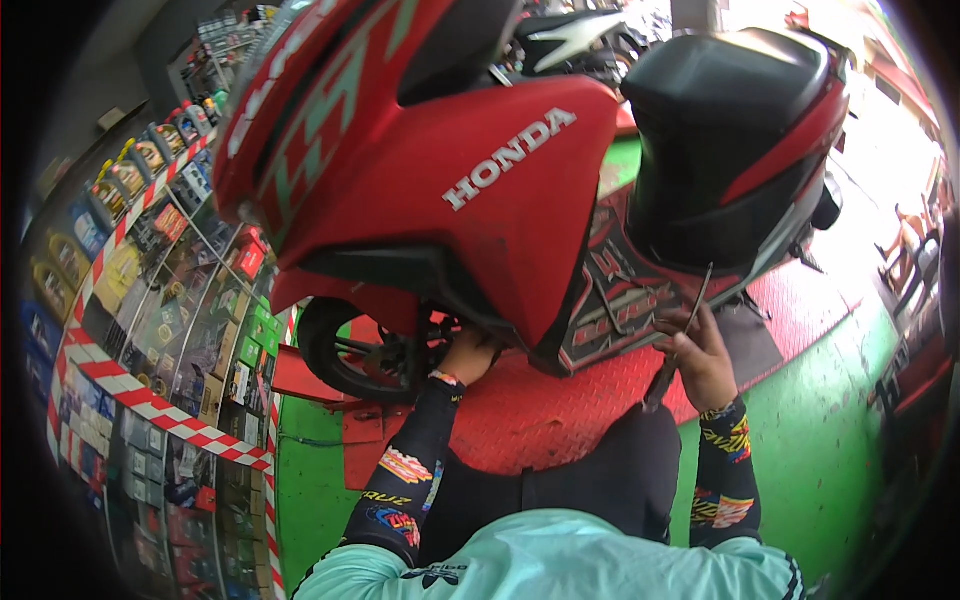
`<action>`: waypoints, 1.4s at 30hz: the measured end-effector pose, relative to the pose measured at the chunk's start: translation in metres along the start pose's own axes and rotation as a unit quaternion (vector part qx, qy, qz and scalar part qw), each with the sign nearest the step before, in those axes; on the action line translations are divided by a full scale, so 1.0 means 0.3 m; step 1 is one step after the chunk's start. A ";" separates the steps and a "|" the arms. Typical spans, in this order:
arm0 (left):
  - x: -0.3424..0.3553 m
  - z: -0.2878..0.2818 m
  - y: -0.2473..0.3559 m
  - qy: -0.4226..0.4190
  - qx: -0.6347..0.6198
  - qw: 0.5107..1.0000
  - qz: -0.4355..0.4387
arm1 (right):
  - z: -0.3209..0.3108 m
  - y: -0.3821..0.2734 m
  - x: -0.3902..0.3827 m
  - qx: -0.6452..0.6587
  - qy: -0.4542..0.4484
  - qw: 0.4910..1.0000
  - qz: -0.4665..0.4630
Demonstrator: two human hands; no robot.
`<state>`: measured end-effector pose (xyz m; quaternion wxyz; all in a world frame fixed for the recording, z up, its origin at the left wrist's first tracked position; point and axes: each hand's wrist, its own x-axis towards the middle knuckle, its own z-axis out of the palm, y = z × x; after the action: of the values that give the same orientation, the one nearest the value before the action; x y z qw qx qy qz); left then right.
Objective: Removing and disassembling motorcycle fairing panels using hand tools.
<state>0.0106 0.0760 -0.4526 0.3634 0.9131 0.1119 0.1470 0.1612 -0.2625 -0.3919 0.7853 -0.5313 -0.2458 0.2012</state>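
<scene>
A red and black scooter [510, 260] stands side-on before me. My left hand [468, 352] reaches under its front side panel, beside the front wheel [338, 360]; the fingers are hidden there. My right hand [705, 360] is closed on a long, thin screwdriver [660, 385], its metal shaft pointing up near the seat's side [690, 180] and its dark handle angled down toward my knee. That hand is just right of the patterned footboard [610, 315]. Under the scooter is a red checkered metal platform [510, 430].
A glass display case [170, 320] with boxes, edged in red-white striped tape, lines the left, with oil bottles [140, 160] on top. Another scooter [565, 40] is behind. A green floor [820, 450] surrounds the platform. Dark objects [910, 370] crowd the right edge.
</scene>
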 end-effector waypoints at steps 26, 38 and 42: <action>0.028 0.027 0.005 0.042 -0.286 0.957 0.011 | -0.196 0.297 0.549 -0.714 0.012 0.684 -0.147; 0.019 0.029 -0.108 0.032 0.243 0.954 0.175 | -0.232 0.413 0.593 -0.677 0.060 0.696 -0.234; 0.047 0.012 -0.040 -0.089 0.279 0.954 0.062 | -0.238 0.418 0.592 -0.691 0.069 0.680 -0.235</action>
<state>0.0239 0.0866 -0.4608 0.0926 0.9927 0.0589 0.0504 0.3389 -0.1681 -0.5009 0.2310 -0.8603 -0.3766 -0.2544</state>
